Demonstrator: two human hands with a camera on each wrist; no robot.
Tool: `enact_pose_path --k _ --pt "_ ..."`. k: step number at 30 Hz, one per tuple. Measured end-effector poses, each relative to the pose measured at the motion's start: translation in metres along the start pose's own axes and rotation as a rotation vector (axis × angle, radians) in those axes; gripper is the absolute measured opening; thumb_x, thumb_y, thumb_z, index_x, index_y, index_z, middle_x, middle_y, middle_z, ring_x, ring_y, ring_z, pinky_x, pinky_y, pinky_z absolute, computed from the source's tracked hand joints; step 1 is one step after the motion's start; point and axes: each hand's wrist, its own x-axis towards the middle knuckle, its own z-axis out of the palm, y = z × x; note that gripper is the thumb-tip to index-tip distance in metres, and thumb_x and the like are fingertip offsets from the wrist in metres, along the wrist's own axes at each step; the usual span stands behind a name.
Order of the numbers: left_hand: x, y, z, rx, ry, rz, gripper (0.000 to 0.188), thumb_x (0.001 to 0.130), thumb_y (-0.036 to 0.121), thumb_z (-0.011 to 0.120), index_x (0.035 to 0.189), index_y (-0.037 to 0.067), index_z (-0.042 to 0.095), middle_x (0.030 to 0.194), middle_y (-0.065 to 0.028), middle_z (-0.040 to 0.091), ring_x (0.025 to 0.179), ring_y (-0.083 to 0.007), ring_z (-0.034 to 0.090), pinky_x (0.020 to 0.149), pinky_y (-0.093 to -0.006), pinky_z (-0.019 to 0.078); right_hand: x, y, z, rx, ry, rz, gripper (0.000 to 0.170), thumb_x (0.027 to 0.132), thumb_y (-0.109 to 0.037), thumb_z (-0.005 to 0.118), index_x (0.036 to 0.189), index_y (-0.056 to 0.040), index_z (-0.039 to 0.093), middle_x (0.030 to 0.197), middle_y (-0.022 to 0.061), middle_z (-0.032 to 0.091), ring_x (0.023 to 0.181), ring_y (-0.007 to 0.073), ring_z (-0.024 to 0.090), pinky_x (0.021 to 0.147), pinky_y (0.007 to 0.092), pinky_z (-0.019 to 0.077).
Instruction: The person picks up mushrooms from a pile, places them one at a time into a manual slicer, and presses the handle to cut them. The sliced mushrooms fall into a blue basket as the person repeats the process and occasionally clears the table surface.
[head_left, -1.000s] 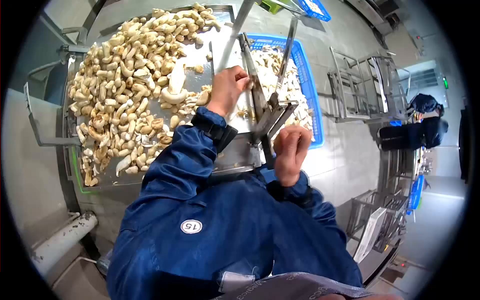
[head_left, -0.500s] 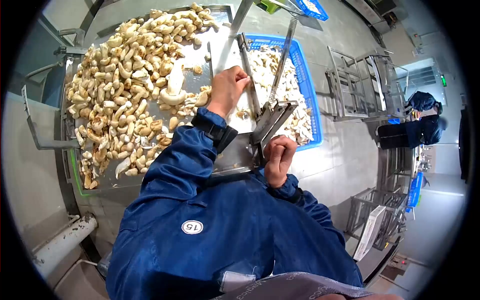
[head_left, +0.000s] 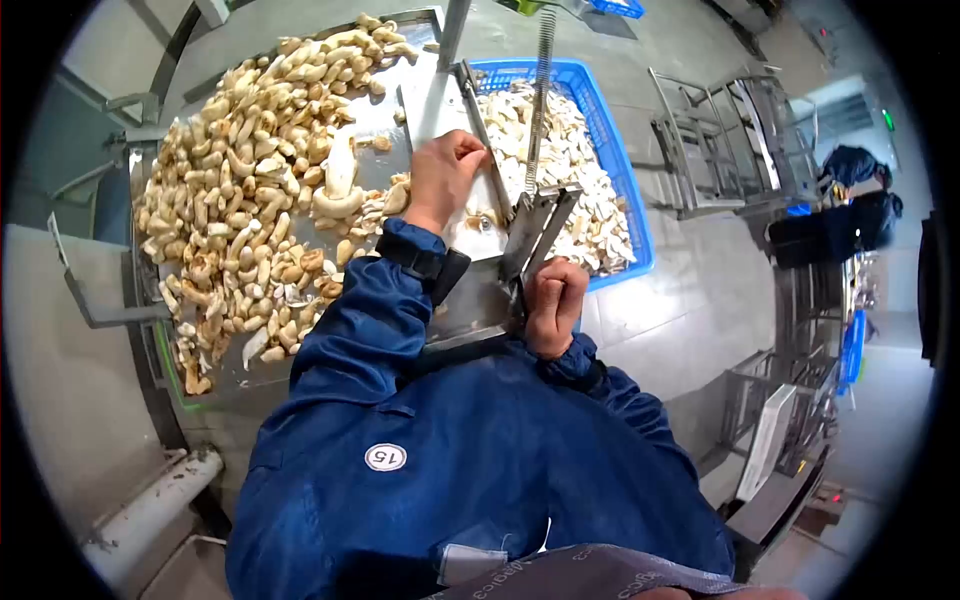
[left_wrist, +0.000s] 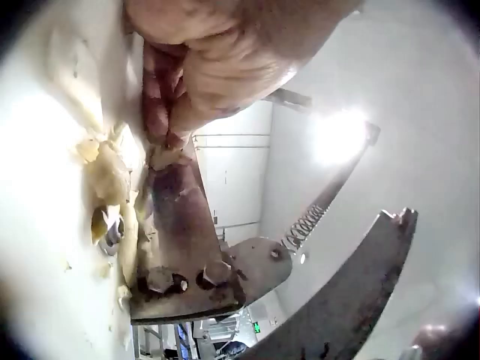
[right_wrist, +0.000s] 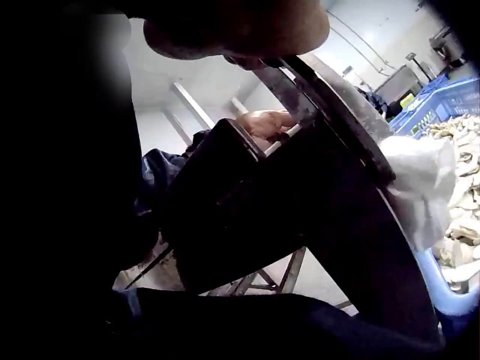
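My left hand [head_left: 443,180] is over the white board [head_left: 425,110], fingertips beside the blade edge of a metal lever cutter [head_left: 535,230]. In the left wrist view its thumb and fingers [left_wrist: 176,124] pinch a small pale mushroom piece [left_wrist: 166,157] against the blade [left_wrist: 180,202]. Mushroom scraps [left_wrist: 112,169] cling to the board near a bolt. My right hand [head_left: 555,300] curls round the cutter's handle at its near end; the handle is mostly hidden under the fingers. A stretched spring [head_left: 542,100] rises from the cutter.
Whole mushrooms [head_left: 250,170] are heaped over a metal table [head_left: 385,110] on the left. Beyond the cutter, a blue crate [head_left: 615,170] holds sliced mushrooms [head_left: 590,190]. Metal racks [head_left: 715,150] stand to the right, with another person [head_left: 845,215] farther back.
My right hand has moved inward and down with the cutter's handle, and the spring now shows stretched. The left hand keeps its place at the blade. The head view has shifted slightly.
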Motion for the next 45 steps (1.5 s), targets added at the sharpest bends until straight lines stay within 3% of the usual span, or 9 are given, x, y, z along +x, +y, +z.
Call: enact_pose_path --k 5,7,16,21,27,32,36,39,45 --pt "0.006 -0.022 0.011 -0.133 -0.082 -0.039 0.028 0.085 0.021 0.07 0.1 -0.003 0.069 0.089 -0.0157 0.073 0.08 -0.0207 0.071 0.073 -0.0296 0.0547 0.004 0.0 -0.002 -0.11 -0.002 -0.056 0.009 0.097 -0.004 0.053 0.106 -0.0033 0.052 0.076 0.008 0.051 0.064 0.0169 0.046 0.06 0.0296 0.0384" --pt "0.008 -0.004 -0.001 -0.19 -0.268 -0.189 0.027 0.092 0.016 0.065 0.108 -0.006 0.064 0.093 -0.0073 0.069 0.084 -0.0132 0.065 0.078 -0.025 0.0524 0.01 -0.008 -0.004 -0.11 -0.031 -0.082 0.012 0.094 -0.002 0.055 0.106 -0.0037 0.053 0.079 0.0111 0.056 0.065 0.0228 0.05 0.06 0.0328 0.0408" --pt "-0.011 0.049 -0.019 -0.491 -0.182 -0.047 0.034 0.092 0.007 0.064 0.124 -0.001 0.058 0.112 -0.0067 0.065 0.101 -0.0144 0.063 0.089 -0.0295 0.0519 0.015 -0.004 -0.012 -0.123 -0.111 -0.111 0.016 0.089 0.004 0.058 0.104 -0.0036 0.056 0.09 0.0148 0.061 0.078 0.031 0.059 0.068 0.0372 0.0465" --pt "-0.052 0.066 -0.126 0.204 -0.187 -0.058 0.032 0.092 0.021 0.067 0.115 -0.001 0.064 0.104 -0.0062 0.069 0.093 -0.0133 0.064 0.081 -0.0268 0.0509 0.007 0.011 -0.009 -0.029 -0.103 -0.061 0.01 0.096 0.0 0.052 0.106 -0.0022 0.053 0.078 0.0091 0.051 0.068 0.0161 0.048 0.061 0.0273 0.0402" --pt "-0.109 0.032 -0.254 0.772 0.241 -0.351 0.019 0.086 0.015 0.067 0.097 0.0 0.073 0.087 -0.0132 0.073 0.079 -0.0197 0.069 0.07 -0.031 0.0525 0.001 0.02 -0.009 0.015 -0.079 -0.067 0.01 0.1 -0.005 0.048 0.109 -0.0017 0.049 0.079 0.0069 0.05 0.062 0.0124 0.046 0.057 0.0258 0.0386" --pt "-0.101 0.0 -0.233 0.898 0.119 -0.185 0.019 0.08 0.018 0.072 0.083 -0.001 0.072 0.079 -0.017 0.07 0.07 -0.032 0.066 0.066 -0.0373 0.0523 0.002 0.017 -0.007 -0.012 -0.074 -0.065 0.011 0.101 -0.008 0.049 0.11 -0.0025 0.049 0.079 0.0071 0.051 0.065 0.0118 0.047 0.058 0.0262 0.0392" --pt "-0.088 -0.008 -0.212 1.274 -0.009 -0.195 0.016 0.082 0.019 0.072 0.087 0.005 0.067 0.092 -0.0126 0.065 0.083 -0.0276 0.064 0.069 -0.041 0.0515 0.0 0.012 -0.011 -0.092 -0.073 -0.038 0.01 0.099 -0.006 0.05 0.109 -0.003 0.05 0.079 0.0066 0.052 0.065 0.0127 0.048 0.059 0.0267 0.0404" --pt "-0.082 0.007 -0.21 1.186 0.08 -0.131 0.017 0.082 0.018 0.072 0.087 0.002 0.068 0.088 -0.0131 0.064 0.082 -0.0282 0.064 0.07 -0.0402 0.0515 0.001 0.016 -0.012 -0.115 -0.073 -0.083 0.009 0.099 -0.005 0.049 0.108 -0.0041 0.051 0.079 0.0071 0.052 0.064 0.0135 0.048 0.058 0.0266 0.0404" --pt "-0.036 0.032 -0.124 0.057 -0.154 -0.217 0.025 0.089 0.021 0.069 0.102 0.0 0.065 0.083 -0.0067 0.066 0.071 -0.0123 0.062 0.062 -0.0282 0.0496 0.002 0.017 -0.009 -0.056 -0.07 -0.085 0.01 0.101 -0.008 0.047 0.11 -0.0029 0.048 0.078 0.0065 0.052 0.061 0.0107 0.046 0.057 0.0251 0.0395"
